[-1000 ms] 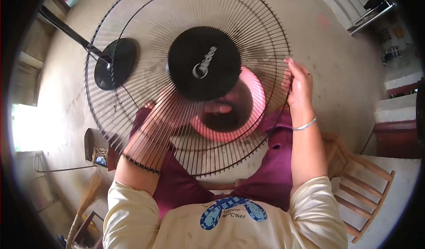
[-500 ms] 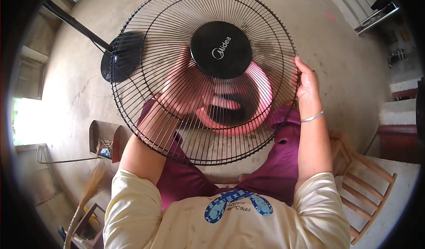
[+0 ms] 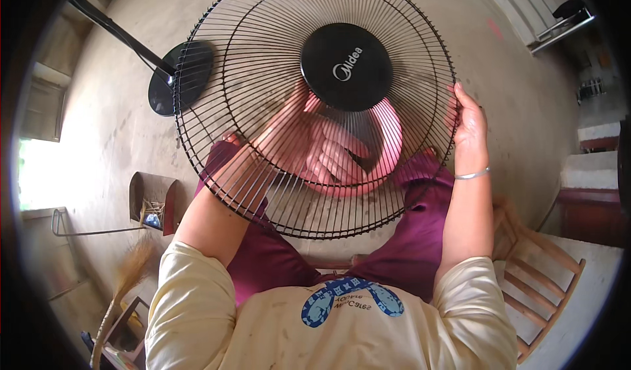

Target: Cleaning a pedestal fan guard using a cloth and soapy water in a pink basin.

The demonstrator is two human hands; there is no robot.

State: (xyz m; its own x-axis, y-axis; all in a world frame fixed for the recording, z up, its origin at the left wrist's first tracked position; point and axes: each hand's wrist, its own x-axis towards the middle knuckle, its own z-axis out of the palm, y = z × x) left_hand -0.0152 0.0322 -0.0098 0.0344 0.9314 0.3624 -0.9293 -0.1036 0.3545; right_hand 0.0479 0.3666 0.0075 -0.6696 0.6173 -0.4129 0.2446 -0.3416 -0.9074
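Observation:
A round black wire fan guard (image 3: 263, 202) with a dark centre disc (image 3: 346, 66) is held up in front of me, tilted. My right hand (image 3: 469, 121) grips its right rim, thumb on the edge and fingers partly behind the wires. Behind the guard is my left hand (image 3: 332, 148), seen through the wires. Its thumb stands up toward the disc and its other fingers are loosely bent; I see nothing in them. Below the guard a pink basin (image 3: 394, 130) shows between my knees, mostly hidden by the wires and my left hand.
A black fan stand base (image 3: 164, 91) with its pole is on the floor at the far left. Nearer left are a dustpan (image 3: 172, 206) holding debris and a straw broom (image 3: 128, 265). A wooden chair (image 3: 536, 281) stands close on my right.
The guard has shifted right and slightly up, with my right hand on its rim. My left hand has moved right behind the wires, its fingers more bent than before.

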